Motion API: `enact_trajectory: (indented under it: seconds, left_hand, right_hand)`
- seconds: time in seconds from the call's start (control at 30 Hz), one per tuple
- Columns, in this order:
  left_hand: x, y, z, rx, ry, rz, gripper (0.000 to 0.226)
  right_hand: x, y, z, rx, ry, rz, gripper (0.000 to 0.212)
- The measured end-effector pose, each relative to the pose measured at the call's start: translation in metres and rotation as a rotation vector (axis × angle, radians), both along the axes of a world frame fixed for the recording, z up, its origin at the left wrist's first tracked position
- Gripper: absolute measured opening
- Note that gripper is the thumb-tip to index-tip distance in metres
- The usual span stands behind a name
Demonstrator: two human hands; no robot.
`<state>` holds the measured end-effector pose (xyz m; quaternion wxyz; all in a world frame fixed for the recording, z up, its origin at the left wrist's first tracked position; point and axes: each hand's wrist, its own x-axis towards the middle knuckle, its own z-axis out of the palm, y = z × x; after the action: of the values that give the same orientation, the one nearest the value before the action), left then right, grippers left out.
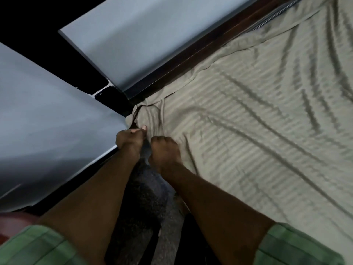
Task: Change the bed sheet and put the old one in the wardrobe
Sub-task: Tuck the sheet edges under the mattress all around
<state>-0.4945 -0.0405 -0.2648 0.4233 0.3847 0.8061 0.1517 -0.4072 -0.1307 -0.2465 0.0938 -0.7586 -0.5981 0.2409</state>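
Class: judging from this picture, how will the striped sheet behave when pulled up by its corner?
The sheet is probably floppy: it creases and bunches where both hands grip it. It likely drags rather than lifts cleanly, since long wrinkles run across the bed.

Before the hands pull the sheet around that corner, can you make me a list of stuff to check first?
1. Left hand grips the sheet at the corner: ok, fingers curled on the fabric.
2. Right hand has a hold too: ok, fist bunched into the sheet.
3. Corner fully covered: cannot tell, the hands hide it.
4. Sheet smooth: not ok, long wrinkles run across it.
5. Far edge by the dark wooden frame tucked: not ok, it lies loose on top.
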Motion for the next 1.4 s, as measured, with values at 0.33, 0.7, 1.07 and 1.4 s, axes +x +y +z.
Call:
enact_trajectory:
  seconds: [0.33,0.7,1.07,1.4]
  left_hand:
    - [-0.011,-0.012,0.024,0.441,0.433,-0.343,0.016]
    - [0.171,-0.102,0.039,0.661,0.234,-1.275,0.02]
    - [0.353,-0.34,0.071,0.385,0.149,-1.534,0.03]
    - [0.437,-0.555,0.073,0.318,0.023,-1.802,0.02]
  right_hand:
    - [0.026,0.034,-0.014,0.225,0.478,-0.305,0.019]
    - [0.216,-0.063,0.01,-0.161,0.009,-0.455,0.05]
    - [0.388,-0.384,0.053,-0.336,-0.055,-0.655,0.046]
    - [0.432,-0.665,0.048,-0.45,0.091,-0.999,0.049]
